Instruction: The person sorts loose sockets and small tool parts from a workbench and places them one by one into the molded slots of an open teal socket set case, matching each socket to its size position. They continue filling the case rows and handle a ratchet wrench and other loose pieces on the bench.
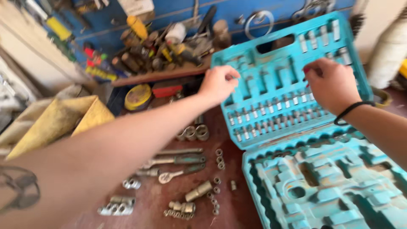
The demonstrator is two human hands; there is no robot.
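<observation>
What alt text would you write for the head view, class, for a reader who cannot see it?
Two bare hands, left and right, reach into the raised lid of an open turquoise socket-set case. Loose sockets and ratchet handles lie scattered on the reddish bench.

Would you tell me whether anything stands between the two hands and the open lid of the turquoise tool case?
Nothing visible does: the left hand and right hand are both already at the case lid.

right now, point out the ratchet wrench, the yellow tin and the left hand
ratchet wrench (180,173), head view, on its handle
yellow tin (137,96), head view, on its round lid
left hand (218,84), head view, on the back of the hand
</observation>
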